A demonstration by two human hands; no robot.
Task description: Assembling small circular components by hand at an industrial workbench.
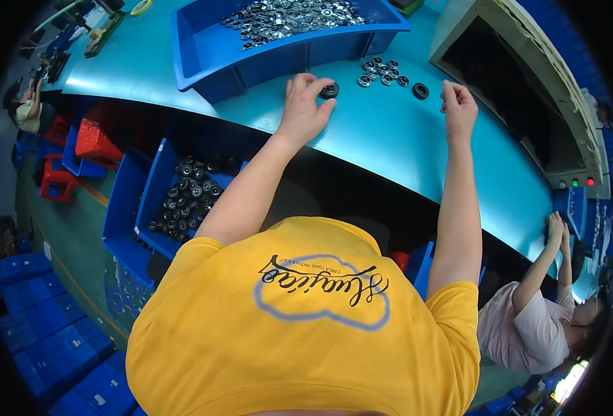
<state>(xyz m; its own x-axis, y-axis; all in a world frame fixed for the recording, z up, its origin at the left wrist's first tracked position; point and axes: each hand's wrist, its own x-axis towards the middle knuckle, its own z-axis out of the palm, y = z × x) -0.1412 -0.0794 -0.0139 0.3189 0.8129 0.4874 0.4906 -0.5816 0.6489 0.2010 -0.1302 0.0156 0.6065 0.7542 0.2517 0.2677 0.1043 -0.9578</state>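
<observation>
My left hand has thumb and fingers curled about a small black wheel with a metal centre, close to the front of the blue bin. To the right, my right hand is raised with its fingers drawn together; anything between the fingertips is too small or hidden to make out. Beside it on the table lies a black ring-shaped wheel. Between my hands sits a loose cluster of shiny metal bearings. The big blue bin behind them holds a heap of similar metal parts.
A pale machine housing with a dark opening stands on the turquoise table at right. Below the table at left, a blue crate holds black wheels. A co-worker sits at the lower right. Red stools stand at left.
</observation>
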